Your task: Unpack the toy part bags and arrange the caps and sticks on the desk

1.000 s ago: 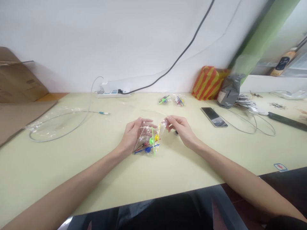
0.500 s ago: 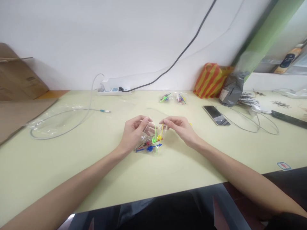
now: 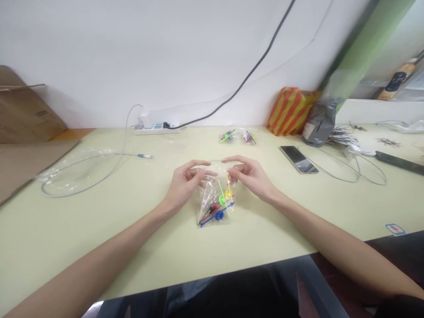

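Observation:
Between my hands, low over the table, is a clear plastic bag (image 3: 208,194) holding several small plastic arrows with round hubs. A blue arrow (image 3: 218,215) lies across its lower part, a green arrow (image 3: 221,198) and a yellow arrow (image 3: 228,192) stand at its right side, and white, red and black pieces show at the left. My left hand (image 3: 185,183) grips the bag's upper left edge between thumb and fingers. With thumb and bent fingers, my right hand (image 3: 250,176) pinches the upper right corner; its index finger stretches over the top.
Farther back lie two small bags of similar pieces (image 3: 228,136). A phone (image 3: 298,159), a striped bag (image 3: 288,112) and a grey pouch (image 3: 319,123) stand at right. A cable (image 3: 99,182), power strip (image 3: 155,129) and cardboard box (image 3: 29,110) are at left.
The bag now hangs flatter and more spread out, with its lower end closer to me and slightly right. My right index finger has straightened, and my left fingers have spread somewhat.

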Demonstrator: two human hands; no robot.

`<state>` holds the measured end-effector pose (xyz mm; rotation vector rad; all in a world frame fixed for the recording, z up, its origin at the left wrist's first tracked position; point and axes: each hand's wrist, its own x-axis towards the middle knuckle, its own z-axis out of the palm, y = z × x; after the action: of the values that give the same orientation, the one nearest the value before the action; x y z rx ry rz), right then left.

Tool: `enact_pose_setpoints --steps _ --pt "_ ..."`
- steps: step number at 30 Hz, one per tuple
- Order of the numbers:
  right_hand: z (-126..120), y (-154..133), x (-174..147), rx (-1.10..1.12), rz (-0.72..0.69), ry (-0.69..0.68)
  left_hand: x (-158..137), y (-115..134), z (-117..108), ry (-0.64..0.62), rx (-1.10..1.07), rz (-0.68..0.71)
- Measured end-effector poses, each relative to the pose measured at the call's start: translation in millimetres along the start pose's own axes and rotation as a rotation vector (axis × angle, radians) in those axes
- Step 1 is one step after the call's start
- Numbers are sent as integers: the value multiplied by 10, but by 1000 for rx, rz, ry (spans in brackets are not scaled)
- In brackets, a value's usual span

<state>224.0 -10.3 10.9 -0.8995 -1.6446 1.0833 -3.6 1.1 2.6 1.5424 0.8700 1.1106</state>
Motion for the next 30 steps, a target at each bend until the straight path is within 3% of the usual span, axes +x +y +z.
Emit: enact_pose_setpoints --steps 8,13,17,21,25,30 --pt "-7 16 -22 116 -10 -42 25 15 -5 40 -181 -71" --pt "-38 -12 -26 133 -62 -89 31 40 -22 -72 -357 -124" --pt "-44 -50 -50 100 -81 -148 33 9 -12 -107 -253 -80" --pt "-11 -29 -48 -59 -28 -41 21 -20 30 -40 -109 -28" --pt "34 15 -11 -2 -6 40 3 3 60 -1 -63 -19" --pt "124 -27 -10 2 75 -32 -45 46 108 5 16 10"
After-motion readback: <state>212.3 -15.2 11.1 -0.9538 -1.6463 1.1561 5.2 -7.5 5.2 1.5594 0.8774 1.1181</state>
